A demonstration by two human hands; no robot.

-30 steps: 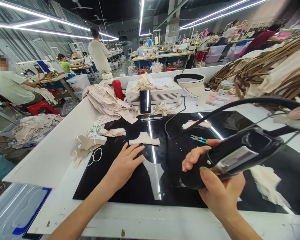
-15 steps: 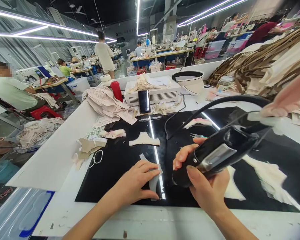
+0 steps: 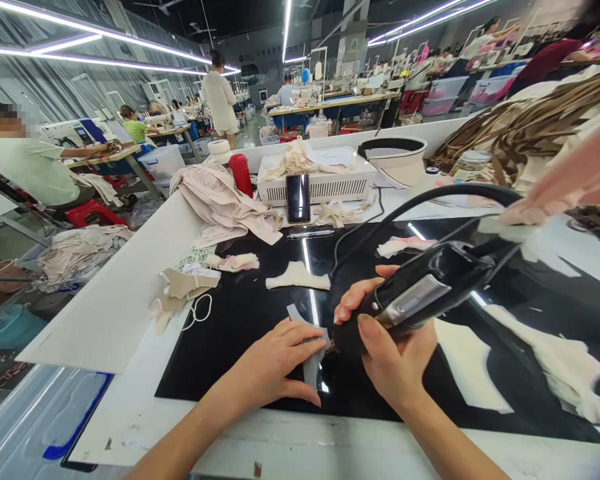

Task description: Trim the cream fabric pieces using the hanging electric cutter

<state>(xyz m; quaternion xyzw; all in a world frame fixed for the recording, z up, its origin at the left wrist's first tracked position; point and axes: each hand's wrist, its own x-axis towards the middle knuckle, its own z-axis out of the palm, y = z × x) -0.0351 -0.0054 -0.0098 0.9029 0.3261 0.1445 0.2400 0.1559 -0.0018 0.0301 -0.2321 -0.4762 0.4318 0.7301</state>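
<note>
My left hand (image 3: 291, 357) lies spread on a thin grey strip (image 3: 294, 312) on the glossy black board (image 3: 230, 360), pressing it down. My right hand (image 3: 397, 360) is wrapped round a bulky black corded hand tool (image 3: 430, 283) with a silver side plate. Its dark rounded front end is beside the strip, close to my left fingertips; the working tip is hidden. From the upper right, another person's hand (image 3: 535, 203) reaches in with a pale sheet, near the tool's rear and cable. A cream cut piece (image 3: 298, 275) rests beyond my left hand.
More cream pieces (image 3: 470, 363) lie at the right, with beige scraps (image 3: 185, 283) at the left. Behind are a pen (image 3: 310, 234), a phone (image 3: 299, 198), a vented white box (image 3: 325, 187), a red cylinder (image 3: 240, 175) and a fabric heap (image 3: 215, 197). A black cable (image 3: 353, 233) crosses the board.
My right hand has brought the tool left, closer to the strip and my left fingers. The other person's hand has moved left and slightly down. My left hand stays on the strip.
</note>
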